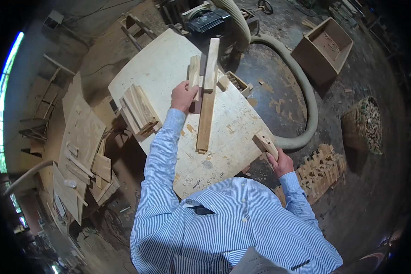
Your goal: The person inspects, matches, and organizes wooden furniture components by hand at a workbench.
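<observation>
Here our left hand (pixel 183 97) is closed round a pale block (pixel 194 68), partly covering a dark strip (pixel 195 108); our right hand (pixel 283 163) grips a holed piece (pixel 265 144) at the table's (pixel 146 61) corner, fingertips partly hidden. Between them, one bar (pixel 211 66) overlaps a longer bar (pixel 205 123). Beyond, the hose (pixel 311 100) slips out of sight.

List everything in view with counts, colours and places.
Tabletop: one, pale, centre.
Short strip: one, tan, at left hand.
Pale beam: one, mid-table.
Brown beam: one, mid-table.
Stacked sticks: several, tan, table's left.
Wooden piece: one, tan, at right hand.
Machine: one, black, top.
Open box: one, brown, upper right.
Basket: one, tan, far right.
Boards: several, brown, left.
Left hand: one, bare, upper centre.
Right hand: one, bare, table's right corner.
</observation>
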Demonstrator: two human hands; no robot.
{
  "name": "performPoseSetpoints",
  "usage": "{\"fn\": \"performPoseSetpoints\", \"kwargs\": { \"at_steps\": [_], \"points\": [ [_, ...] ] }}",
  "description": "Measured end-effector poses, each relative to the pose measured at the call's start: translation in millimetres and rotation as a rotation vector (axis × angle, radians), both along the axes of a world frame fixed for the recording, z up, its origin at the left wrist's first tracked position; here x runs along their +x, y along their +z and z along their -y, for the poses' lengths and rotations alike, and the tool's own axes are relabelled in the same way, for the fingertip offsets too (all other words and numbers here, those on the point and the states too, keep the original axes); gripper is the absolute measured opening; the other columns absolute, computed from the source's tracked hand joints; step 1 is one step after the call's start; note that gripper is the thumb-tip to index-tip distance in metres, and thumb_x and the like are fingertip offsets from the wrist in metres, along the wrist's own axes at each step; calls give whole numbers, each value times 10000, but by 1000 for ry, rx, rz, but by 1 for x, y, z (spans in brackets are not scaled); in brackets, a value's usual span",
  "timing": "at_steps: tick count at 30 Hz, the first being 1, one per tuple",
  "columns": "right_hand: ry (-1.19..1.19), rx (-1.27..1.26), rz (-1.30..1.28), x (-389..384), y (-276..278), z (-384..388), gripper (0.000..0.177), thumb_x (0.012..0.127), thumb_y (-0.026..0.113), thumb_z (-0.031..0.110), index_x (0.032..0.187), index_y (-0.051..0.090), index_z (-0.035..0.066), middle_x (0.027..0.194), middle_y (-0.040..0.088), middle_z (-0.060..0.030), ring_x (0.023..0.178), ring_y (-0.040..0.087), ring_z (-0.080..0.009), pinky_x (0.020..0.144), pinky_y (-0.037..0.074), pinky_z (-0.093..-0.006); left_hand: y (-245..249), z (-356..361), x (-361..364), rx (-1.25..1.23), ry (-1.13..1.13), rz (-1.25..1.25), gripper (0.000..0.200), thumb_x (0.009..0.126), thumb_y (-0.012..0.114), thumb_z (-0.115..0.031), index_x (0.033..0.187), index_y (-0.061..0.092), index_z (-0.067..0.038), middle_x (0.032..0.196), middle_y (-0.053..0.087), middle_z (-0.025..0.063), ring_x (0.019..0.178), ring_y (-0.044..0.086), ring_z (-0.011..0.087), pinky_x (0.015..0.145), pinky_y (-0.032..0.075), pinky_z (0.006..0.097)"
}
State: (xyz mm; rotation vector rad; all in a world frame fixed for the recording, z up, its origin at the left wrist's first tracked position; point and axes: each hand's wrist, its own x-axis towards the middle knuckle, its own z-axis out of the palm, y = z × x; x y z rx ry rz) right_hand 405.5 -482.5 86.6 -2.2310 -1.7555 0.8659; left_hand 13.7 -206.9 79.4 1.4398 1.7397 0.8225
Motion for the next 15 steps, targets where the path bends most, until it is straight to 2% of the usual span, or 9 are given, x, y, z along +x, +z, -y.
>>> {"fn": "performPoseSetpoints", "kwargs": {
  "at_steps": [1, 3, 4, 7, 8, 12, 14, 15],
  "points": [
    [12, 13, 16, 2, -3, -1, 536, 991, 641, 511, 1308, 611, 79, 1021, 752, -226, 932, 742, -407, 801, 582, -498, -4, -11, 5, -1, -12, -3, 447, 847, 745, -348, 1109, 739, 14, 936, 770, 140, 796, 731, 241, 751, 573, 370],
    [2, 1, -7, 5, -7, -1, 537, 990, 644, 503, 1316, 607, 77, 1015, 754, -214, 932, 745, -395, 802, 585, -488, -11, -31, 10, 95, -40, -310, 484, 819, 715, -405, 1078, 743, 3, 957, 758, 196, 884, 725, 374, 830, 565, 470],
    [7, -3, -10, 5, -5, -2, 532, 990, 646, 499, 1314, 608, 78, 1018, 755, -210, 927, 748, -387, 802, 588, -482, -13, -39, 13, 76, -68, -354, 489, 829, 692, -423, 1064, 740, 3, 1004, 722, 233, 961, 691, 411, 900, 543, 499],
    [-6, -8, -28, 5, 2, -3, 524, 991, 648, 495, 1307, 609, 79, 1022, 757, -201, 916, 752, -372, 802, 592, -472, -20, -54, 26, 181, -101, -460, 510, 822, 699, -425, 1095, 737, 5, 1042, 676, 253, 989, 670, 410, 914, 535, 489],
    [-13, -10, -39, 6, 4, -1, 520, 991, 648, 496, 1302, 611, 80, 1022, 758, -196, 911, 754, -367, 801, 595, -469, -20, -58, 29, 150, -125, -446, 519, 843, 692, -440, 1127, 737, -9, 1059, 641, 268, 1014, 652, 409, 919, 529, 484],
    [-2, -27, -64, 10, 8, -3, 514, 994, 644, 499, 1287, 612, 78, 1014, 758, -192, 899, 757, -358, 795, 599, -465, -30, -61, 19, -10, -193, -367, 464, 894, 682, -420, 1140, 744, -32, 1035, 646, 254, 1002, 654, 399, 904, 528, 487],
    [19, -18, -66, 14, 10, -5, 525, 997, 638, 501, 1290, 608, 67, 1000, 756, -195, 895, 756, -362, 794, 599, -467, -34, -50, 24, 187, -114, -341, 417, 951, 658, -383, 1195, 733, -54, 1014, 642, 247, 984, 652, 399, 895, 526, 484],
    [22, -19, -77, 16, 10, -6, 525, 997, 638, 501, 1290, 608, 67, 1000, 756, -195, 895, 756, -362, 794, 599, -467, -36, -49, 28, 185, -113, -351, 417, 951, 658, -383, 1195, 733, -54, 1014, 642, 247, 984, 652, 399, 895, 526, 484]
  ]
}}
